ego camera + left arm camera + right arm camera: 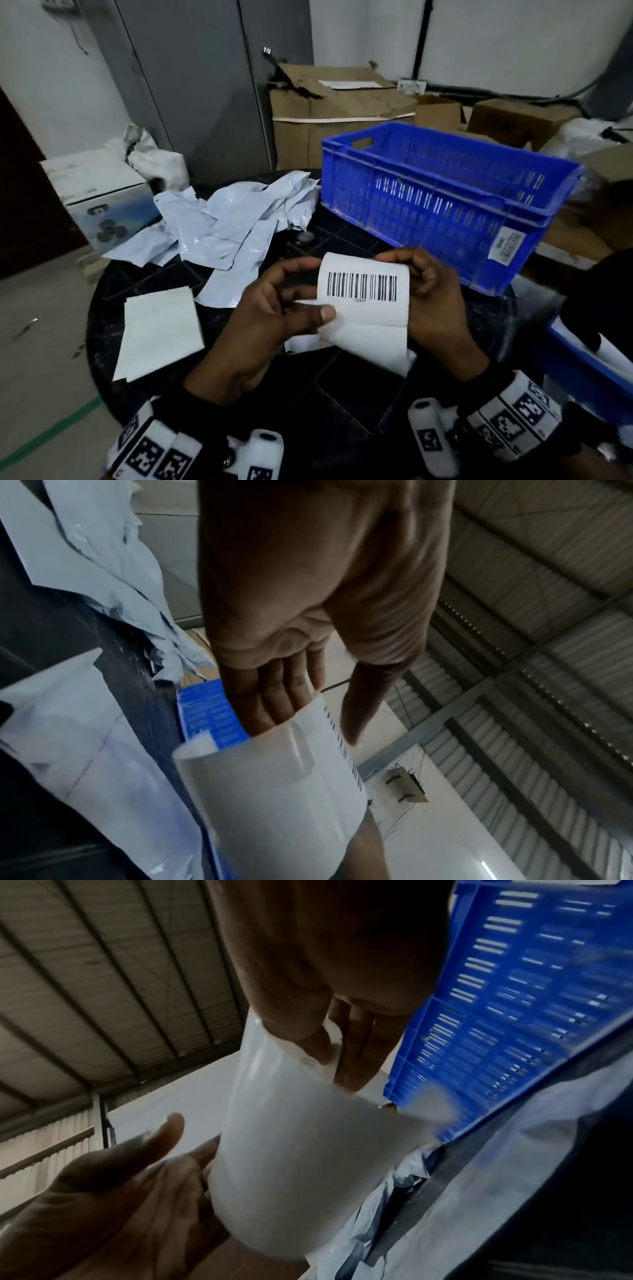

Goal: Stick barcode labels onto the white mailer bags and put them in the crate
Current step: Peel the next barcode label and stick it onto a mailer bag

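Observation:
Both hands hold a curled strip of barcode labels [363, 291] over the black round table [356, 401]. My left hand [308, 303] pinches the strip's left edge, thumb on the front and fingers behind. My right hand [416, 274] grips the upper right edge with curled fingers. The left wrist view shows the strip [274, 777] with fingers [270, 702] behind it. In the right wrist view the strip [301, 1150] hangs from my right hand [339, 1047]. A pile of white mailer bags [233, 219] lies at the table's back left, and one flat bag [161, 335] lies at the left. The blue crate [445, 202] stands at the back right.
Torn cardboard boxes [342, 102] and a grey metal cabinet [191, 85] stand behind the table. A white printed box [96, 195] sits on the floor to the left. A blue bin [589, 366] with white rolls is at my right.

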The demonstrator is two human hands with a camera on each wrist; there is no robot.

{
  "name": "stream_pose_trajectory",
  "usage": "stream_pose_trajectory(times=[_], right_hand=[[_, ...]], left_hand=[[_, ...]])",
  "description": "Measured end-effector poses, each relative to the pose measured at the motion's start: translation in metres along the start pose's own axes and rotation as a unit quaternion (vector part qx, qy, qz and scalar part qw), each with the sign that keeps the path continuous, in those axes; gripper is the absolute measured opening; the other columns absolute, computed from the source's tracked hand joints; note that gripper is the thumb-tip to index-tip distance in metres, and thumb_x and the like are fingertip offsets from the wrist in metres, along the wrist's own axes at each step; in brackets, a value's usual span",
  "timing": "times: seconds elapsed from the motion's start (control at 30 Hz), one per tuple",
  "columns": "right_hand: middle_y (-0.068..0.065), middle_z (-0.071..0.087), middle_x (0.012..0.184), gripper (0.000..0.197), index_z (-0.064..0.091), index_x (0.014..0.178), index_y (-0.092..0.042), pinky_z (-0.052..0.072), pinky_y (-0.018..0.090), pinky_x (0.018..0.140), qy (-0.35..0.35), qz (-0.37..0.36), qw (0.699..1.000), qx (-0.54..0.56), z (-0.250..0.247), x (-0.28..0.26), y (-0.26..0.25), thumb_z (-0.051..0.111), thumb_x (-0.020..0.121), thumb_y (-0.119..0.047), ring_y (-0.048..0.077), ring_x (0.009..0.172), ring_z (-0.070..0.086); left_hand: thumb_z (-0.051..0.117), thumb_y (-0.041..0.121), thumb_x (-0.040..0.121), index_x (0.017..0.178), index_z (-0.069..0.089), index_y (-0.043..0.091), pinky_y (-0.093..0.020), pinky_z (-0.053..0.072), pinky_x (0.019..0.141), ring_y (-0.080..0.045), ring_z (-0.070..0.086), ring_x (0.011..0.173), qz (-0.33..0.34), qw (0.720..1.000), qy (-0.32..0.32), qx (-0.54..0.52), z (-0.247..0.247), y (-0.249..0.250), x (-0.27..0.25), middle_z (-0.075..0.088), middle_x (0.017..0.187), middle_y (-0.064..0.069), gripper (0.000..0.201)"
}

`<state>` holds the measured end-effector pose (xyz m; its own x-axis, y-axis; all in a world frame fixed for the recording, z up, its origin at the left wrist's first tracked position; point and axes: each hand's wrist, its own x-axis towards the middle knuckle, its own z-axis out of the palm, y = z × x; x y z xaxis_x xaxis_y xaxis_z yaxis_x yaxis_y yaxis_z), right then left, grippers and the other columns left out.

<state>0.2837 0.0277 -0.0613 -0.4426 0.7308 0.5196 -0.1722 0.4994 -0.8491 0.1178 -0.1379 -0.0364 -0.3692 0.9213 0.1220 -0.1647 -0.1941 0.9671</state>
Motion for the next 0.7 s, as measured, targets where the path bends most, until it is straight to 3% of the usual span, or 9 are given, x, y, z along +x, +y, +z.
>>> stream_pose_trajectory(times=[0.1,0.17,0.23,0.3,0.4,0.47,0.5,0.6,0.7], right_hand=[[0.006,0.077,0.098,0.043,0.071,0.098,-0.014,0.056,0.029,0.078,0.016,0.009,1.0,-0.001,0.0,-0.002,0.003,0.085,0.063,0.007,0.017,0.088,0.072],[0.004,0.077,0.098,0.043,0.072,0.099,-0.02,0.058,0.032,0.078,-0.007,0.043,0.999,-0.02,-0.001,-0.002,0.007,0.086,0.061,-0.006,0.015,0.087,0.072],[-0.001,0.077,0.105,0.048,0.071,0.108,-0.029,0.061,0.044,0.085,-0.058,0.076,0.993,-0.07,-0.005,0.0,0.008,0.086,0.064,-0.018,0.018,0.093,0.074],[-0.008,0.074,0.114,0.052,0.065,0.113,-0.04,0.058,0.045,0.093,-0.086,0.069,0.977,-0.181,-0.019,0.009,0.001,0.079,0.071,-0.012,0.01,0.099,0.073],[-0.009,0.07,0.115,0.058,0.06,0.109,-0.041,0.054,0.036,0.087,-0.015,-0.001,0.946,-0.324,-0.043,0.025,-0.039,0.055,0.072,0.004,0.012,0.096,0.068],[-0.011,0.069,0.117,0.048,0.068,0.105,-0.027,0.054,0.033,0.087,0.025,-0.102,0.956,-0.275,-0.043,0.021,-0.068,0.055,0.074,0.008,0.014,0.101,0.068],[-0.01,0.07,0.115,0.041,0.071,0.104,-0.021,0.054,0.031,0.089,0.009,-0.14,0.957,-0.253,-0.036,0.016,-0.081,0.06,0.079,0.009,0.012,0.103,0.068],[-0.014,0.074,0.108,0.02,0.077,0.107,-0.024,0.056,0.029,0.088,-0.092,-0.153,0.94,-0.29,-0.012,-0.001,-0.085,0.077,0.087,-0.025,0.004,0.1,0.07],[-0.018,0.075,0.107,0.033,0.077,0.11,-0.031,0.057,0.032,0.084,-0.115,-0.091,0.949,-0.278,-0.003,-0.002,-0.07,0.079,0.084,-0.05,-0.001,0.098,0.07]], left_hand=[[0.081,-0.007,0.067,0.136,0.056,0.018,-0.035,0.06,0.077,-0.029,0.07,0.09,0.012,1.0,0.001,0.024,0.001,-0.007,0.0,0.073,0.106,-0.026,0.077],[0.081,-0.007,0.066,0.134,0.057,0.019,-0.037,0.059,0.08,-0.028,0.07,0.087,0.038,0.998,0.028,0.029,0.005,-0.01,-0.001,0.074,0.101,-0.024,0.076],[0.083,-0.008,0.066,0.122,0.067,0.015,-0.039,0.059,0.083,-0.028,0.072,0.087,0.061,0.995,0.058,0.049,0.008,-0.011,-0.001,0.077,0.098,-0.018,0.063],[0.086,-0.01,0.071,0.105,0.077,0.013,-0.042,0.06,0.084,-0.032,0.074,0.087,0.087,0.988,0.096,0.089,0.011,-0.008,0.0,0.078,0.096,-0.014,0.042],[0.084,-0.004,0.076,0.094,0.08,0.019,-0.027,0.059,0.076,-0.02,0.075,0.083,0.112,0.977,0.1,0.154,0.015,-0.005,0.002,0.078,0.089,-0.005,0.029],[0.084,-0.003,0.077,0.098,0.078,0.018,-0.018,0.055,0.071,-0.01,0.073,0.078,0.109,0.975,0.092,0.17,0.019,-0.003,0.004,0.078,0.084,-0.003,0.031],[0.085,-0.002,0.077,0.1,0.077,0.017,-0.019,0.055,0.07,-0.01,0.073,0.076,0.107,0.976,0.089,0.17,0.022,-0.003,0.005,0.077,0.083,-0.004,0.032],[0.086,0.003,0.078,0.106,0.074,0.02,-0.017,0.054,0.071,-0.01,0.076,0.077,0.102,0.974,0.098,0.176,0.031,-0.002,0.014,0.079,0.079,-0.001,0.035],[0.085,0.01,0.081,0.112,0.071,0.021,-0.024,0.057,0.079,-0.016,0.078,0.083,0.106,0.978,0.101,0.149,0.038,0.004,0.024,0.08,0.081,-0.003,0.036]])
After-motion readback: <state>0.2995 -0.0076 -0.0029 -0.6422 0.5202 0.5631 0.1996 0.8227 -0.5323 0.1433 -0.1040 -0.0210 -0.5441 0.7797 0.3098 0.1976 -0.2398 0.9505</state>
